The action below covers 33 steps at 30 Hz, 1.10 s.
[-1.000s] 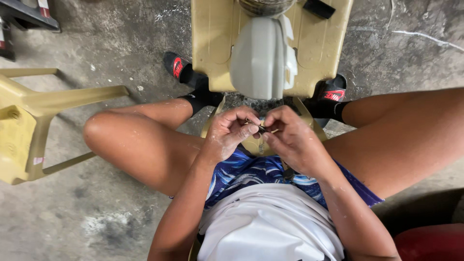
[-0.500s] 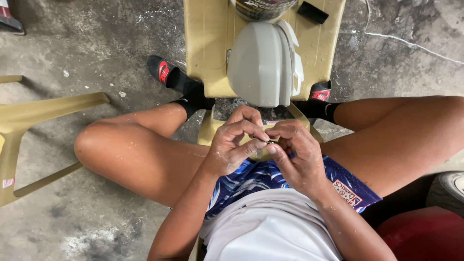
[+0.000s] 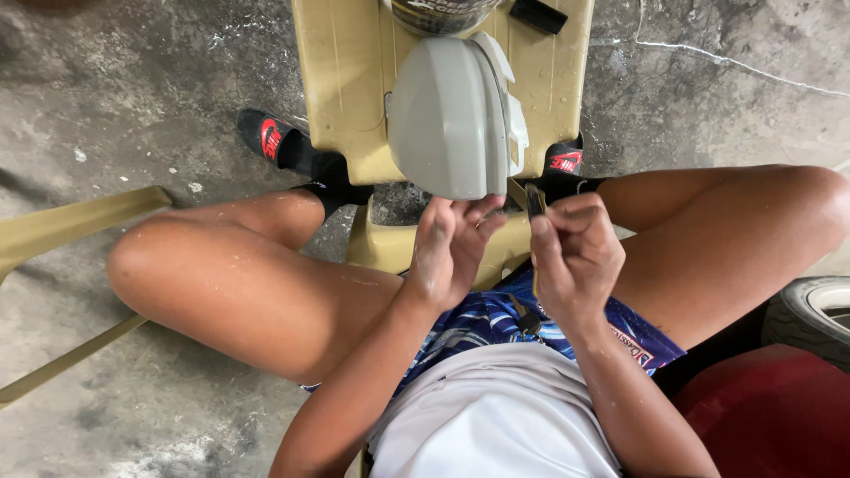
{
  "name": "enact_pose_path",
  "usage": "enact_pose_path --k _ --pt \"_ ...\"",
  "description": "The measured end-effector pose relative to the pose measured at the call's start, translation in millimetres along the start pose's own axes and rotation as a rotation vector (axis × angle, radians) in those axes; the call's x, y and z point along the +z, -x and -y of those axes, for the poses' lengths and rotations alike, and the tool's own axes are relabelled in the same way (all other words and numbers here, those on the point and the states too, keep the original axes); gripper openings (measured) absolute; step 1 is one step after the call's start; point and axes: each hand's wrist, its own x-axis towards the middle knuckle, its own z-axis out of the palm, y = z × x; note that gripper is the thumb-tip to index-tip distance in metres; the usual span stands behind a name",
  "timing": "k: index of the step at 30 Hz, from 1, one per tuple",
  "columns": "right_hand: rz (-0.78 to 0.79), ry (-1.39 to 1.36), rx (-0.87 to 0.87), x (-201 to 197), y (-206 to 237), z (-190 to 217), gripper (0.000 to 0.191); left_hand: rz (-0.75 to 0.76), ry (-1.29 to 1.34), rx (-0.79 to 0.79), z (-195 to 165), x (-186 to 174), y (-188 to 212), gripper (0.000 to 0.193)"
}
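Soft even daylight, faint shadows under legs, sharp focus, slight wide-angle stretch at edges, no glare.

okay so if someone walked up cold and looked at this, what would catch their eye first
Most likely the two hands at centre: the right hand pinches a small dark flat piece upright, while the left hand is open beside it. Just above them, a grey plastic cover lies on a yellowish plastic chair.

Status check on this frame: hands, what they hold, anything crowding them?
Right hand pinching a small dark flat piece. Left hand open beside it, apparently empty. Grey plastic cover on the beige chair just ahead.
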Motion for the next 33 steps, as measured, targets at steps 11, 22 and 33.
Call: enact_pose_path --k 11,22,33 --pt "-0.046 0.090 -0.009 18 -31 3 0.011 -0.077 0.015 0.035 2 25 -37 0.040" --pt "-0.087 0.317 -0.065 22 -39 15 0.012 -0.142 0.042 0.048 16 24 -43 0.039" --pt "-0.085 0.407 -0.081 31 -42 29 0.014 -0.130 0.066 0.053 10 33 -43 0.038"
